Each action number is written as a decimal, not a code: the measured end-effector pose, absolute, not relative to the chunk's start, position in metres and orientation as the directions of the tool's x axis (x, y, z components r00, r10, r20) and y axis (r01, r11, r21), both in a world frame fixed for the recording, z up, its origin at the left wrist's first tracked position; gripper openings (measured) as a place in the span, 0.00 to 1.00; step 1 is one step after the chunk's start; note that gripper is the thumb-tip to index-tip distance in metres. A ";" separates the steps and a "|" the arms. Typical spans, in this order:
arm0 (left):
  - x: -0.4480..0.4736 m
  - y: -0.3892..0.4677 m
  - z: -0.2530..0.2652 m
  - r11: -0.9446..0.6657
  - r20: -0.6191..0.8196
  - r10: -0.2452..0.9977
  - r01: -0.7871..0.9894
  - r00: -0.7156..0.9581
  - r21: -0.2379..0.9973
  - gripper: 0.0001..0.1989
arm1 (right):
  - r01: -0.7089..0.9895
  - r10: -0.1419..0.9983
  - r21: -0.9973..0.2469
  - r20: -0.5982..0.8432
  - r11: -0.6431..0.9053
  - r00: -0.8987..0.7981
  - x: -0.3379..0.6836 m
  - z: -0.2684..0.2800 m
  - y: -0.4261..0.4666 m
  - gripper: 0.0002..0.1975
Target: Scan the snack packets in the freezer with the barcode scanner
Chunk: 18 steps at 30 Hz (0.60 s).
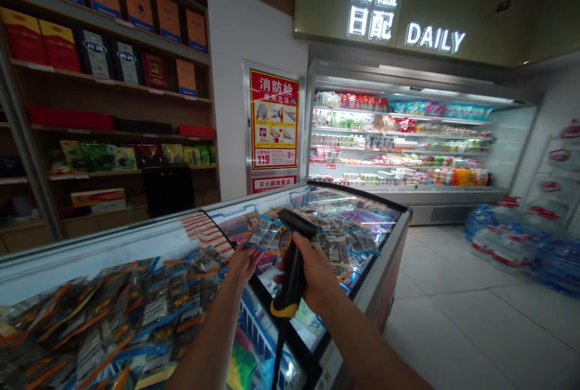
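My right hand (312, 269) is wrapped round the handle of a black barcode scanner (295, 257) with a yellow base and a cord hanging down. The scanner's head points left and away, above a clear plastic packet (265, 232) with blue and orange edges. My left hand (244, 262) pinches the near edge of that packet. More packets (338, 245) like it lie spread on the glass lid of the chest freezer, beyond both hands. A larger heap of packets (136, 311) covers the lid to the left of my left arm.
The freezer's right rim (385, 263) borders the tiled floor (453, 317). Large water bottles (507, 245) stand at the right. Behind are a lit display fridge (399, 142), a red fire-hydrant poster (274, 118) and, at left, shelves with boxed goods (104, 58).
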<state>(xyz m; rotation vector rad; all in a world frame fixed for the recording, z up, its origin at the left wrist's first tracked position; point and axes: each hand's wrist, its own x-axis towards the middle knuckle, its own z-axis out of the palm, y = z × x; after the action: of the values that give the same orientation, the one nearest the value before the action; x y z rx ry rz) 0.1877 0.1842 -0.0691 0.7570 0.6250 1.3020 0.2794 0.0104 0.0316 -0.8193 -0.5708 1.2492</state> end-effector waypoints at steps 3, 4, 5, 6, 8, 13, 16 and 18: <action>0.186 0.187 -0.070 0.122 -0.050 0.990 -0.621 0.132 0.774 0.15 | -0.537 0.973 -0.837 -0.022 0.108 0.231 0.280 0.028 0.028 0.13; 0.186 0.188 -0.071 0.127 -0.061 0.990 -0.625 0.125 0.770 0.14 | -0.541 0.974 -0.837 -0.045 0.085 0.223 0.279 0.026 0.032 0.12; 0.186 0.189 -0.071 0.128 -0.064 0.990 -0.629 0.123 0.767 0.14 | -0.550 0.974 -0.833 -0.072 0.060 0.215 0.278 0.024 0.036 0.12; 0.186 0.190 -0.072 0.128 -0.063 0.990 -0.634 0.125 0.762 0.13 | -0.560 0.974 -0.828 -0.094 0.038 0.205 0.276 0.022 0.038 0.12; 0.186 0.193 -0.074 0.135 -0.063 0.989 -0.644 0.133 0.753 0.13 | -0.578 0.973 -0.816 -0.124 0.012 0.195 0.272 0.017 0.040 0.12; 0.186 0.198 -0.077 0.153 -0.118 0.988 -0.661 0.097 0.735 0.12 | -0.618 0.973 -0.786 -0.163 -0.028 0.163 0.259 0.011 0.035 0.13; 0.186 0.198 -0.077 0.144 -0.118 0.989 -0.648 0.084 0.748 0.13 | -0.615 0.970 -0.789 -0.159 -0.014 0.182 0.256 0.012 0.031 0.14; 0.187 0.197 -0.077 0.139 -0.100 0.990 -0.641 0.097 0.754 0.13 | -0.613 0.969 -0.790 -0.156 -0.007 0.190 0.256 0.014 0.027 0.14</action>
<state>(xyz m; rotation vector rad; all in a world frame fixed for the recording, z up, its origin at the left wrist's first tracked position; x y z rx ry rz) 0.1868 0.1974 -0.0770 0.6229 0.7020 1.3309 0.2558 0.0268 0.0142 -0.8774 -0.5180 1.3395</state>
